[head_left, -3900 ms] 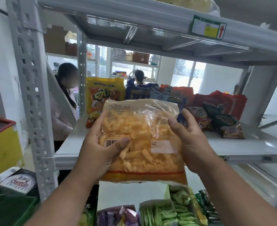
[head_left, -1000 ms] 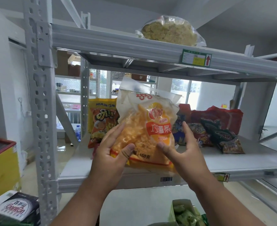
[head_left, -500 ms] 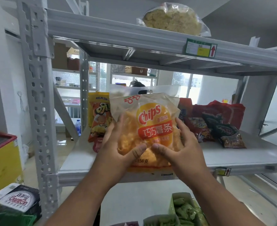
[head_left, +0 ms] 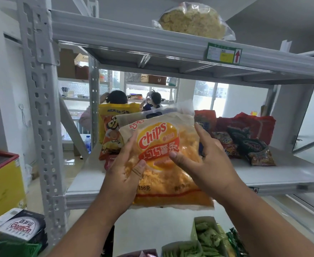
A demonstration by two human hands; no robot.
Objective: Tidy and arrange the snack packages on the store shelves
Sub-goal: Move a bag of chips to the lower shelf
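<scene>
Now two hands: left hand (head_left: 123,175), right hand (head_left: 206,168), gripping one chips bag (head_left: 163,160).

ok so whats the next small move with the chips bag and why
Probably ease the clear orange Chips bag, gripped by the left hand and right hand, back onto the grey metal shelf: its bottom edge overhangs the front lip.
</scene>
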